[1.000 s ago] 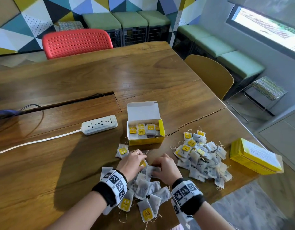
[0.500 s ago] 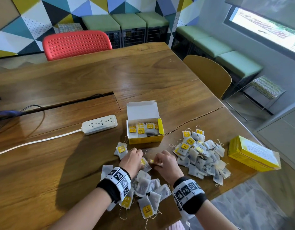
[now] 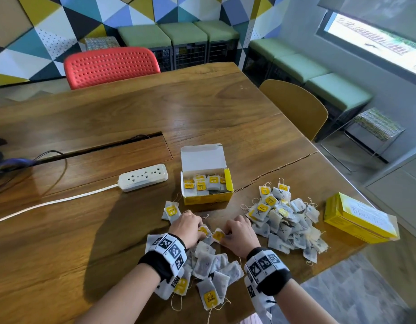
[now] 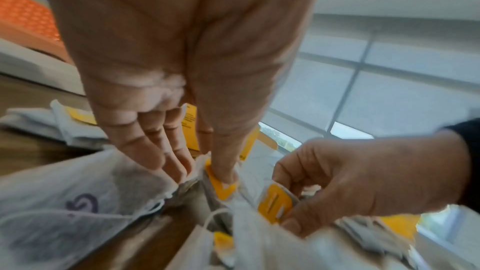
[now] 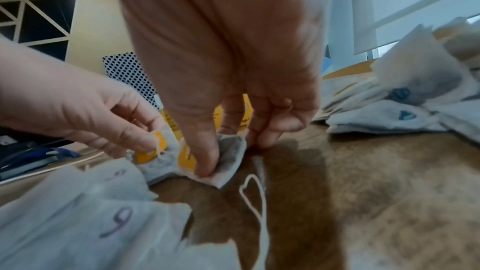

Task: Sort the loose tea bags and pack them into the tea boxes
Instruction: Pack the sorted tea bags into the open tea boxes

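Wooden table [image 3: 90, 230] under the hands; red chair [image 3: 111, 66] far beyond the left hand, yellow chair [image 3: 295, 108] beyond the right. Green benches [image 3: 178, 33] line a wall [image 3: 61, 17] of coloured triangles. Bright window [image 3: 375, 40], far right.

My head camera looks steeply down over the surface [image 3: 85, 230] from its near edge, while both wrist cameras sit close, sharing my two grips' meeting point.
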